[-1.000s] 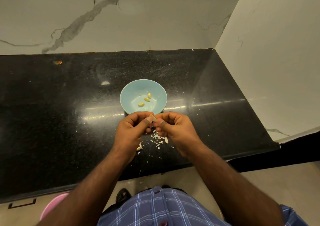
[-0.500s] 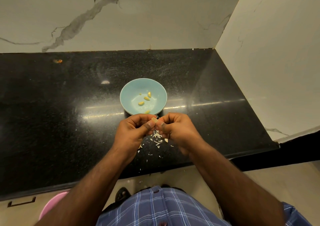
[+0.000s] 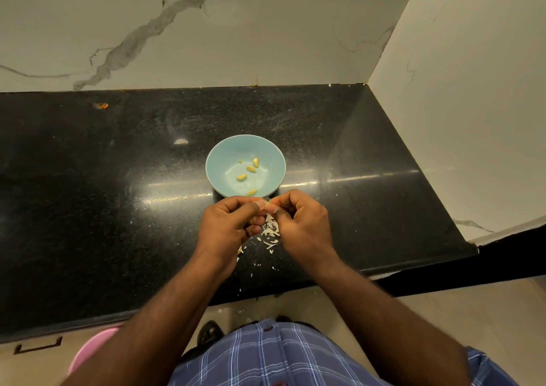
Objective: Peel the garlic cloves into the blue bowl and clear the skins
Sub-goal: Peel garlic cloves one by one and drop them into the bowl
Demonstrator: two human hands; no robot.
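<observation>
Just beyond my two hands sits the blue bowl on the black counter, its near rim almost touching my knuckles. Inside it I count four peeled cloves, three grouped near the middle and one by the near wall. My left hand and right hand meet thumb to thumb, fingers curled, and together they pinch a small garlic clove at the fingertips; only a pale sliver of it shows, so I cannot tell how much skin remains on it. Directly beneath and between my hands lies a scatter of white skins, thinning out toward the counter's near edge. Below my left forearm, off the counter, a pink tub peeks out.
</observation>
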